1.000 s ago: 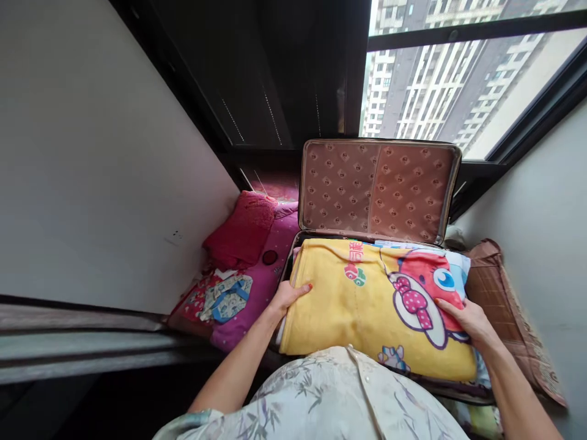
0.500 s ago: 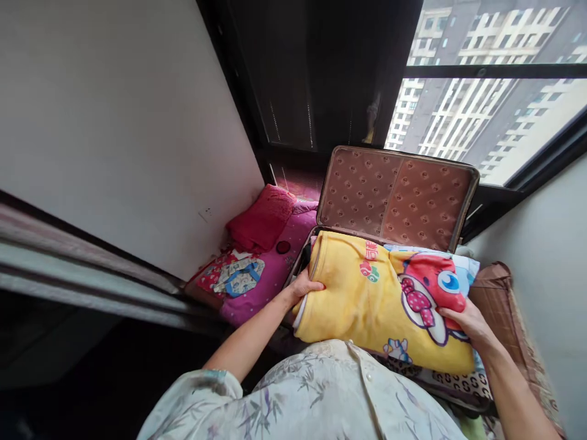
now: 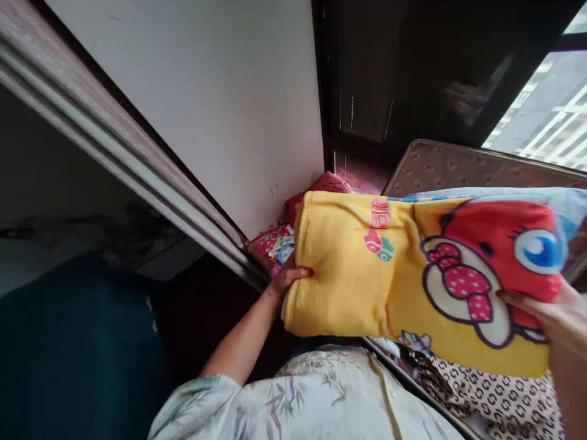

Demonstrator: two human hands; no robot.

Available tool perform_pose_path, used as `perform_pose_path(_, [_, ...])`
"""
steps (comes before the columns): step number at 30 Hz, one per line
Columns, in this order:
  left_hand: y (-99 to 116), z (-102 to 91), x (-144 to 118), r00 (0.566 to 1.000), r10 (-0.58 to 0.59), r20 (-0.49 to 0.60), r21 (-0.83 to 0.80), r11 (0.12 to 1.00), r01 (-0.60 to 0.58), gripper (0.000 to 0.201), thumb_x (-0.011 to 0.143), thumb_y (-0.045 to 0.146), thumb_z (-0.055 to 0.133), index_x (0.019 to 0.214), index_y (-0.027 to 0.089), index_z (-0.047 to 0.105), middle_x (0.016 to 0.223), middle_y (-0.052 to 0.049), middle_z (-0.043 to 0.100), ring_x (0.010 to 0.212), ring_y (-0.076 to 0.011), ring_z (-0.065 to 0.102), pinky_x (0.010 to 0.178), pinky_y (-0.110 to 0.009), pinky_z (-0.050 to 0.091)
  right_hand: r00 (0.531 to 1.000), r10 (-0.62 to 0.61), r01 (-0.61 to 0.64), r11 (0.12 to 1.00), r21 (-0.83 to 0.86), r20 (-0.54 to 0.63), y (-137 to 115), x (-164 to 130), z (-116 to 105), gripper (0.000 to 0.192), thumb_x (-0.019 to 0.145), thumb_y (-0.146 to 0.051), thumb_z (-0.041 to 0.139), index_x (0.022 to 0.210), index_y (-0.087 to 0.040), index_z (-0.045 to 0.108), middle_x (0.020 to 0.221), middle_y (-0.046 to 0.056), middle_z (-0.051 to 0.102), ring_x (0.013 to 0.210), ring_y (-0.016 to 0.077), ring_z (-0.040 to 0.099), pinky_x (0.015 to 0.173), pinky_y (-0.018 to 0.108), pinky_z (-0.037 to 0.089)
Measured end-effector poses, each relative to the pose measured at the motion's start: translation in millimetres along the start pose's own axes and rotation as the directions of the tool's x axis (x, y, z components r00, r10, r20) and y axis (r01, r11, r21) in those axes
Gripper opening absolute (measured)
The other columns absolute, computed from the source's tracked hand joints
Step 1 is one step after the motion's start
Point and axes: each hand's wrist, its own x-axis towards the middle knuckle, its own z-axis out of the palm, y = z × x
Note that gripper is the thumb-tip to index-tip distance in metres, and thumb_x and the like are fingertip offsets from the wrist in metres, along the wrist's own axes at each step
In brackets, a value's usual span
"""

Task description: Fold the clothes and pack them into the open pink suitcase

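A folded yellow blanket [image 3: 348,275] with a red cartoon figure is held up in front of my body, above the suitcase. My left hand [image 3: 287,282] grips its left edge, thumb on the front and fingers hidden behind. At the other end, my right hand [image 3: 557,308] clasps the blanket over the red figure, its fingers mostly out of sight. Light blue cloth shows along the blanket's top and right edge. Below and behind is the open suitcase [image 3: 440,162], its patterned lid raised. Patterned clothes [image 3: 495,391] lie inside it.
Red and blue clothes [image 3: 275,244] and a red cushion-like bundle [image 3: 330,182] lie by the white wall [image 3: 220,110]. A sliding-door frame [image 3: 137,165] runs along the left, with a dark teal surface [image 3: 82,348] beyond it. A window [image 3: 554,110] is at the right.
Both hands have lifted the blanket higher and nearer, away from the suitcase, uncovering more of the patterned clothes. My view has swung left, showing the dark space beyond the door frame.
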Motion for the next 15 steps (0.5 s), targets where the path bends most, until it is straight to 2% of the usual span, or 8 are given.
perform_pose_path(3, [0, -52.9, -1, 0.995, 0.018, -0.1, -0.005, 1.0, -0.019, 0.082, 0.056, 0.041, 0.078, 0.131, 0.011, 0.063, 0.108, -0.016, 0.075, 0.104, -0.0423, 0.07, 0.082, -0.051, 0.059, 0.993, -0.081, 0.069, 0.99, 0.125, 0.087, -40, 10, 80, 0.078, 0.043, -0.048, 0.096, 0.115, -0.035, 0.068, 0.122, 0.009, 0.073, 0.113, 0.0444, 0.067, 0.095, 0.061, 0.061])
perform_pose_path(6, [-7, -121.6, 11, 0.979, 0.033, -0.201, -0.033, 0.999, -0.04, 0.081, 0.057, 0.044, 0.075, 0.13, 0.012, 0.064, 0.108, -0.016, 0.076, 0.104, -0.0412, 0.071, 0.082, -0.051, 0.059, 0.964, -0.128, 0.095, 0.985, 0.146, 0.233, -79, 26, 173, 0.076, 0.045, -0.043, 0.096, 0.113, -0.027, 0.067, 0.11, 0.008, 0.076, 0.098, 0.0376, 0.072, 0.081, 0.051, 0.065])
perform_pose_path(8, [-14, -168.2, 19, 0.964, 0.018, -0.266, -0.045, 0.998, -0.032, 0.083, 0.057, 0.047, 0.074, 0.131, 0.012, 0.063, 0.11, -0.016, 0.076, 0.106, -0.041, 0.071, 0.083, -0.051, 0.059, 0.926, -0.138, 0.093, 0.986, 0.141, 0.352, -101, 42, 236, 0.076, 0.047, -0.041, 0.096, 0.114, -0.023, 0.066, 0.104, 0.007, 0.077, 0.09, 0.0322, 0.073, 0.074, 0.043, 0.065])
perform_pose_path(11, [-31, -231.8, 25, 0.938, -0.019, -0.347, -0.084, 0.996, -0.011, 0.08, 0.065, 0.056, 0.068, 0.134, 0.016, 0.061, 0.113, -0.015, 0.076, 0.11, -0.0392, 0.07, 0.084, -0.051, 0.06, 0.843, -0.15, 0.075, 0.984, 0.162, 0.516, -127, 75, 335, 0.077, 0.05, -0.037, 0.095, 0.118, -0.02, 0.064, 0.1, 0.005, 0.077, 0.085, 0.0276, 0.073, 0.071, 0.038, 0.063])
perform_pose_path(15, [-58, -302.8, 35, 0.894, -0.101, -0.437, -0.181, 0.983, 0.022, 0.065, 0.083, 0.063, 0.053, 0.132, 0.022, 0.064, 0.106, -0.011, 0.078, 0.11, -0.0361, 0.071, 0.086, -0.052, 0.06, 0.662, -0.16, 0.082, 0.987, 0.141, 0.733, -145, 129, 469, 0.076, 0.053, -0.035, 0.093, 0.122, -0.02, 0.064, 0.099, 0.004, 0.077, 0.088, 0.0273, 0.073, 0.076, 0.04, 0.063])
